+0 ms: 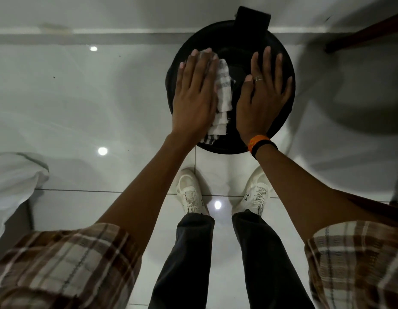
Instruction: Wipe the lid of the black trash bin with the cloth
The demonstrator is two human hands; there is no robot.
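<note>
The round black trash bin lid lies below me on the tiled floor, a black hinge block at its far edge. A white cloth with grey stripes is spread lengthwise across the lid's left half. My left hand lies flat on the cloth's left part, fingers together and stretched out, pressing it onto the lid. My right hand rests flat on the lid's right half with fingers spread and holds nothing; it wears a ring, and an orange and black band is on the wrist.
My two white sneakers stand on the glossy white tiles just in front of the bin. A dark wooden furniture leg juts in at the upper right. A white fabric mass sits at the left edge.
</note>
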